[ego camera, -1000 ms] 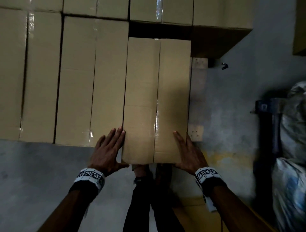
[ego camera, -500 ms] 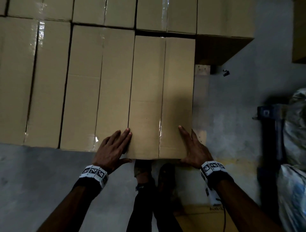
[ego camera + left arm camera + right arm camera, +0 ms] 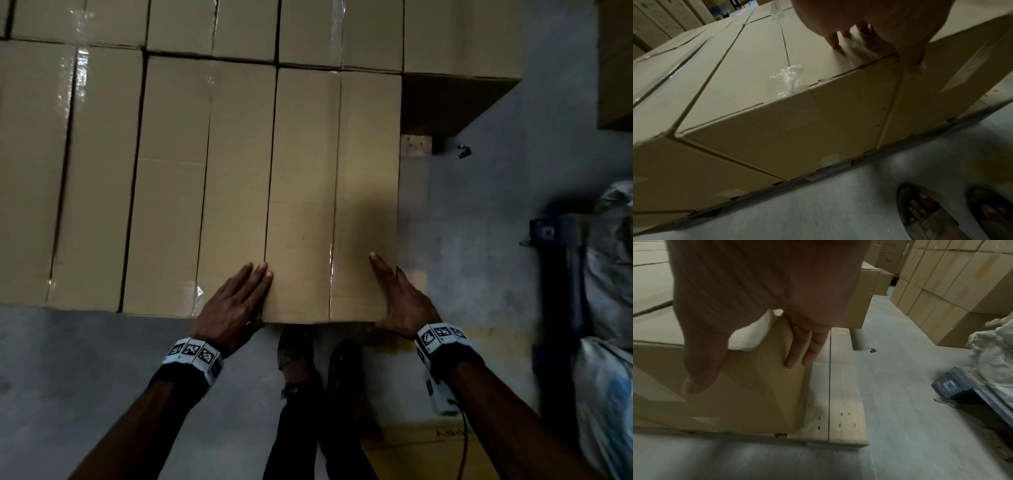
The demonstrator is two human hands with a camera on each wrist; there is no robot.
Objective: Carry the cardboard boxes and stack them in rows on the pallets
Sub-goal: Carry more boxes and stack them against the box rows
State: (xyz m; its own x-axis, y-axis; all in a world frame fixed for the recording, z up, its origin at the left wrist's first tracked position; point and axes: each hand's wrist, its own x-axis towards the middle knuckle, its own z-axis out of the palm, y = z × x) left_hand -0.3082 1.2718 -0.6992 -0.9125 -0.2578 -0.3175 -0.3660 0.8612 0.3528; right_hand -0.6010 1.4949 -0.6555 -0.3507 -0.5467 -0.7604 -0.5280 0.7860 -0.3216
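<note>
A long taped cardboard box (image 3: 332,192) lies on the wooden pallet (image 3: 416,147) as the rightmost one of a row of like boxes (image 3: 202,185). Its near end sticks out slightly past theirs. My left hand (image 3: 233,305) lies flat with straight fingers at the seam between this box and its neighbour (image 3: 797,129), and its thumb is on the box's near face (image 3: 941,73). My right hand (image 3: 400,298) presses straight fingers along the box's right side (image 3: 756,394), thumb at the near corner. A bare pallet strip (image 3: 844,394) shows to the right.
Another row of boxes (image 3: 308,31) stands behind, and a further box (image 3: 462,51) juts out at the back right. A blue pallet (image 3: 555,240) with grey sacks (image 3: 613,274) stands to the right. My sandalled feet (image 3: 298,346) are below the box. A small black clip (image 3: 464,150) lies on the concrete floor.
The box has slid away from me into the row, and the dark gap at its far end has closed. Both hands have moved forward with it.
</note>
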